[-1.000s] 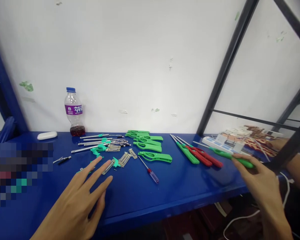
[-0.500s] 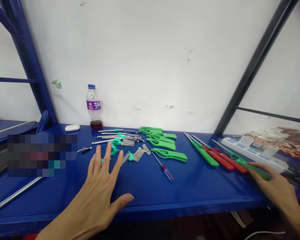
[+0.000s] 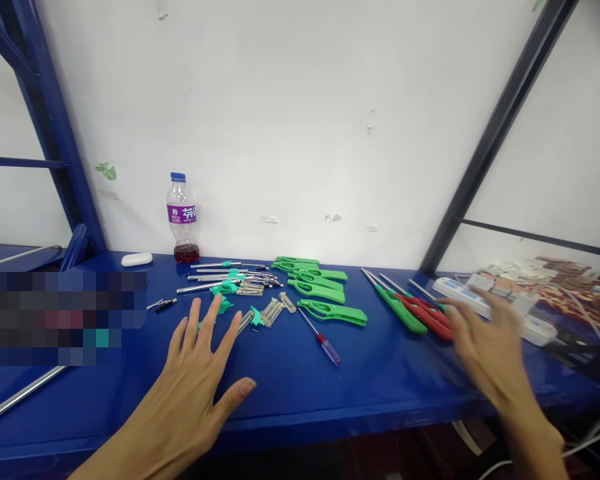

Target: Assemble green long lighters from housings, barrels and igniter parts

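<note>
Lighters, long-nosed, red and green plastic (image 3: 406, 312), on glossy blue bench (image 3: 300, 383), right side.
Left hand (image 3: 195, 377): fingers spread wide, empty, near teal plastic parts (image 3: 223, 305). Right hand (image 3: 490, 337): fingers partly bent beside the lighters, blurred; grip cannot be told.

With the screwdriver (image 3: 321, 339) as clock centre on the tabletop (image 3: 380, 377), handle shells (image 3: 325, 291) lie behind it at 12, small parts (image 3: 271, 311) at 10, rods (image 3: 200, 287) farther out, then the bottle (image 3: 183, 215) near the wall (image 3: 290, 133). Lighters (image 3: 427, 318) lie close together at 2, the power strip (image 3: 463, 295) beyond, towards 3.
</note>
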A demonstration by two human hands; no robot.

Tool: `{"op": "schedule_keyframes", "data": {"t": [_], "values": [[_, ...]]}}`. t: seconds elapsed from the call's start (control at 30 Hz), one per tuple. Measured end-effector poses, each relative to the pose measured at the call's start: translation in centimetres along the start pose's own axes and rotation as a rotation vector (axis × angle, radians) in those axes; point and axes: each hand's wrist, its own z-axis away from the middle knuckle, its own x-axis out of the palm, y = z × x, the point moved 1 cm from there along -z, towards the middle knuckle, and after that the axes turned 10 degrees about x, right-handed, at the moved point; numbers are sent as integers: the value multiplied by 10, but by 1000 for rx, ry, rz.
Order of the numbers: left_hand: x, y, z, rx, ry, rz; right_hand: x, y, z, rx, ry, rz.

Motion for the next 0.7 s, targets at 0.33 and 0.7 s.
{"op": "schedule_keyframes", "data": {"t": [0.33,0.7], "values": [[-11,3,-1,-156,-183,150,57,-123,-9,-409,-588,-243],[-12,5,0,-263,-119,201,56,-107,-8,-280,-698,-413]]}}
